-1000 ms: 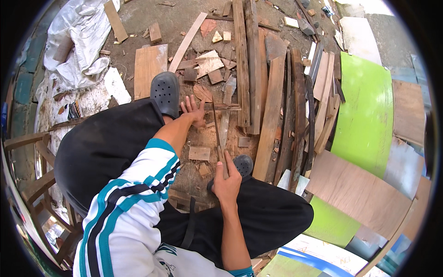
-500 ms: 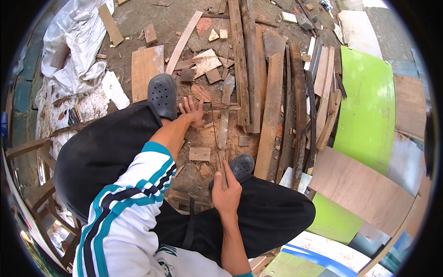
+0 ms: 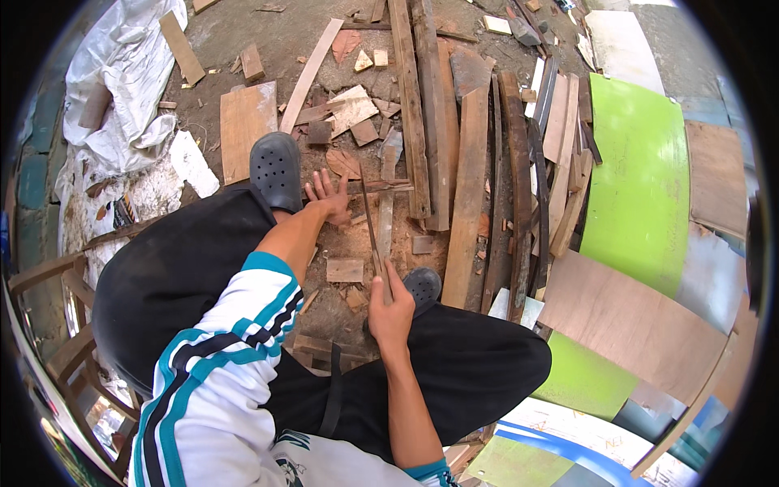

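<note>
My right hand is closed around the near end of a handsaw, its long, thin, dark blade seen almost edge-on. The blade points away from me and crosses a narrow dark wooden strip lying on the ground. At the strip's left part, my left hand presses down with its fingers spread, just beside my grey clog. Reddish sawdust is scattered beneath the blade. A small wooden block lies left of the saw.
Long timber beams and planks lie to the right. Beyond them are a bright green panel and a brown board. A plywood piece and white sheeting lie at the far left, with a wooden frame nearer.
My right hand has pushed forward with the saw, so the blade's tip reaches farther past the strip. My left hand stays in place on the strip. The whole view has shifted slightly.
</note>
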Available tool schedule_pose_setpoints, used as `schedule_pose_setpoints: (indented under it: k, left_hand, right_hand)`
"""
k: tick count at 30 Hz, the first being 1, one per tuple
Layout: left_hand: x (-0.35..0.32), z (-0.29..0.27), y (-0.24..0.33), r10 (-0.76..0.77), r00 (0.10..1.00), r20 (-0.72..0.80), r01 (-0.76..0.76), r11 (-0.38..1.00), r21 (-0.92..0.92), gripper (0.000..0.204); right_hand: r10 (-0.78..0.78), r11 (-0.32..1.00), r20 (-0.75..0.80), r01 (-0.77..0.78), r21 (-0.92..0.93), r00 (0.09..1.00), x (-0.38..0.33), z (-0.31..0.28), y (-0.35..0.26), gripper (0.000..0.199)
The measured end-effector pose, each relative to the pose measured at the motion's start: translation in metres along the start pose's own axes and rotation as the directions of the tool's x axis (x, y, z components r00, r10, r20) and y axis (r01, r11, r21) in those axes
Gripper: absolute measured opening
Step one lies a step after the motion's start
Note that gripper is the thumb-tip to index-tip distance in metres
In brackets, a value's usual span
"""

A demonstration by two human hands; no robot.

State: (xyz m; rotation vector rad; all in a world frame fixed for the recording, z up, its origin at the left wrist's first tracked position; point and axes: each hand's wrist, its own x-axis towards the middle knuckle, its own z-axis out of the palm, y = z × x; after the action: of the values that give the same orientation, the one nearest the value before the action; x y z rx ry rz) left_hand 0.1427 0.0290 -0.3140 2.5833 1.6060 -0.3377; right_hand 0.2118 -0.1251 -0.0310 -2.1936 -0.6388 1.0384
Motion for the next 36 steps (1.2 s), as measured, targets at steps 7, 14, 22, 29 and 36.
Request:
schedule_pose_setpoints:
  k: [7,14,22,29,36]
  left_hand:
    - [0.009,0.062,-0.026,-0.049,0.938,-0.343,0.095,0.989,0.118,0.104]
    - [0.01,-0.051,-0.029,0.061,0.821,0.568,0.079,0.973,-0.218,0.121]
    - [0.017,-0.068,-0.026,0.089,0.756,0.649,0.076,0.972,-0.222,0.126]
    - [0.021,-0.072,-0.028,0.091,0.701,0.708,0.134,0.957,-0.256,0.135]
    - [0.02,-0.077,-0.032,0.132,0.675,0.726,0.117,0.952,-0.282,0.134]
  right_hand:
    - [-0.051,0.999,0.085,0.052,-0.004,0.995,-0.048,-0.021,-0.025,0.043]
    - [-0.056,0.998,0.077,0.059,-0.03,0.995,-0.01,0.002,-0.019,0.043]
    - [-0.087,0.996,0.031,0.088,-0.024,0.996,0.005,0.009,0.005,0.044]
    - [-0.081,0.997,0.057,0.08,0.016,0.995,-0.034,-0.012,-0.017,0.045]
    - [-0.013,1.0,0.099,0.013,0.0,0.995,-0.017,-0.008,-0.024,0.045]
